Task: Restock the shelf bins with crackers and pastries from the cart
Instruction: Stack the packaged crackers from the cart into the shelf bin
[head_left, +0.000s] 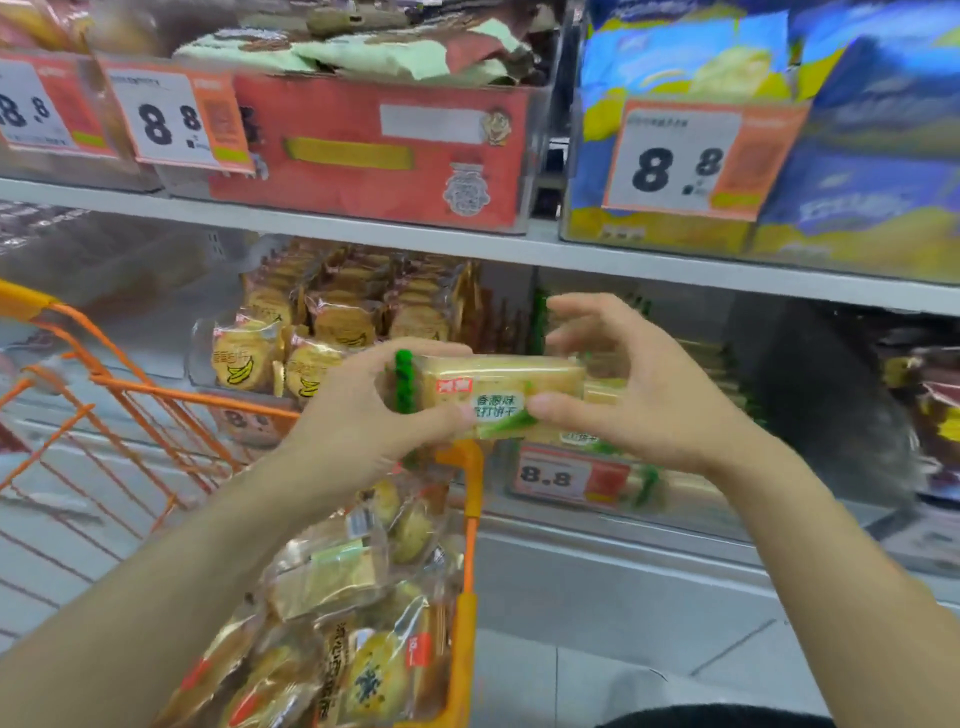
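Cracker pack (493, 397), clear wrap with green ends, held level in front of the lower shelf, above the cart's (470, 519) orange corner. Left hand (363, 415) grips its left end, thumb below, fingers curled over the top. Right hand (639, 395) pinches the right part, thumb on the front face, upper fingers spread and arched above. Behind the pack: bin (205, 358) of banana-print biscuits; beside it, a bin of green-wrapped packs (613, 439) with an 8.8 tag (556, 475). Cart holds mixed pastry packs (358, 623).
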